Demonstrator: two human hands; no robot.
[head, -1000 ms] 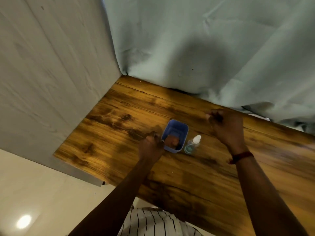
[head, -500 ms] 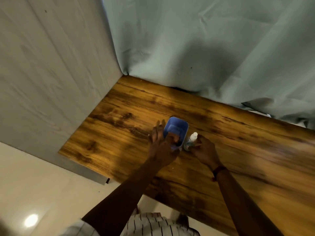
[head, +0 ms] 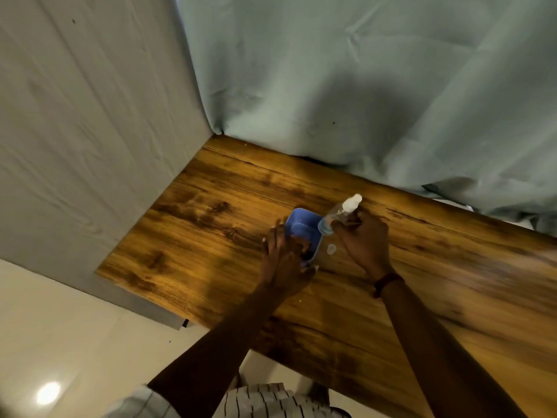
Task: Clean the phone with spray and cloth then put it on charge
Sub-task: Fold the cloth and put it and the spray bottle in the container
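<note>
My right hand [head: 363, 236] grips a small clear spray bottle [head: 337, 215] with a white nozzle and bluish liquid, lifted and tilted over the wooden table [head: 211, 212]. A small clear cap [head: 331, 249] lies on the table just below the bottle. A blue plastic container [head: 304, 227] stands beside the bottle. My left hand [head: 283, 260] rests against the container's near left side, fingers spread, the fingertips reaching into its near end. Something brownish sits inside the container, partly hidden by my fingers. No phone is in view.
A pale green cloth backdrop [head: 361, 86] hangs behind the table's far edge. A grey-white wall panel [head: 75, 131] borders the table's left side. Cream floor tiles [head: 60, 342] lie below the near left corner.
My right hand came down from the far side, closed on the spray bottle and lifted it off the table. My left hand opened against the blue container.
</note>
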